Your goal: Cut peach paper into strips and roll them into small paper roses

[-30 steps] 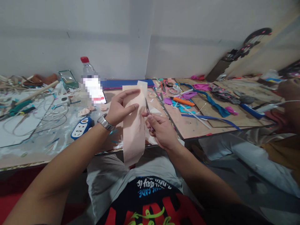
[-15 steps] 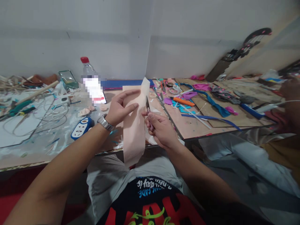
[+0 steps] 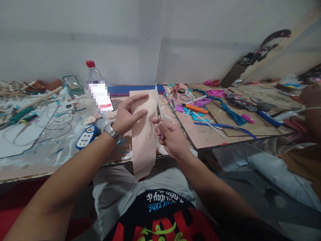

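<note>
A long sheet of peach paper lies in front of me, its near end hanging past the table edge. My left hand, with a metal watch at the wrist, rests on its upper part, index finger and thumb stretched out and apart; the other fingers are hidden. At the sheet's right edge my right hand is closed around small scissors. Their dark blades point up along the paper's edge, and the handles are partly covered by my fingers.
Left of the paper are a lit phone against a red-capped bottle, a blue-white power strip and loose cables. To the right lie an orange cutter, coloured scraps and ribbons. A person's blurred hand is at far right.
The paper's upper right corner, folded up as a wide flap before, now shows as a thin upright sliver. My right hand and the scissors have hardly moved; my left hand stays on the sheet.
</note>
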`<state>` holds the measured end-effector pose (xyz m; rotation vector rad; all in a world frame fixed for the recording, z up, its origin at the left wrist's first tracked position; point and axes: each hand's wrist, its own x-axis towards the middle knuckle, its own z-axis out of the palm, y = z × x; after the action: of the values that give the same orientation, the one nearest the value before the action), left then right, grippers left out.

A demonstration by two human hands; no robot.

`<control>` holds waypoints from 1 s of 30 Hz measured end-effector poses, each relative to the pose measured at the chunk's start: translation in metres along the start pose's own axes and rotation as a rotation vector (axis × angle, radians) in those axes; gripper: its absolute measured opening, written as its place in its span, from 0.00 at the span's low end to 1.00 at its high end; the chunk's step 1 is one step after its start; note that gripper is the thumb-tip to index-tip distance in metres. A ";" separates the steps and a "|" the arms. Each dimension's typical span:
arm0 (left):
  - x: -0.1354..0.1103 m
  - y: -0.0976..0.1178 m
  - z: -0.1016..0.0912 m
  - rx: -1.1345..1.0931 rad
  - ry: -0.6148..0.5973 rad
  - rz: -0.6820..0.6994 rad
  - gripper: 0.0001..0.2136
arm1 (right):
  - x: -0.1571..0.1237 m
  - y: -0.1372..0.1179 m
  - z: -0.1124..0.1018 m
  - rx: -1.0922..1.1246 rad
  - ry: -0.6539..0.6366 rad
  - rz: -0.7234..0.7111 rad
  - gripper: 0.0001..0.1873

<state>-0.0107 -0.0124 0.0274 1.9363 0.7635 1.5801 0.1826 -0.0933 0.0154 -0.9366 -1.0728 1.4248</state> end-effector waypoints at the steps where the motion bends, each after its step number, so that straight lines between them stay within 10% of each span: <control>1: 0.000 0.000 0.000 0.001 0.003 -0.007 0.24 | 0.000 0.001 -0.001 -0.036 0.003 -0.015 0.27; 16: 0.003 -0.002 0.003 0.009 0.179 -0.129 0.18 | 0.003 0.008 -0.017 -0.585 0.091 -0.279 0.21; 23: 0.010 -0.024 -0.003 0.043 0.237 -0.269 0.17 | 0.015 0.004 -0.030 -0.813 -0.018 -0.256 0.16; 30: 0.009 -0.048 -0.010 0.002 0.249 -0.465 0.20 | 0.048 -0.054 -0.045 -0.888 -0.327 -0.257 0.10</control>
<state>-0.0241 0.0285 0.0015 1.4351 1.2155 1.5306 0.2353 -0.0394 0.0548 -1.1246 -2.0758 0.8763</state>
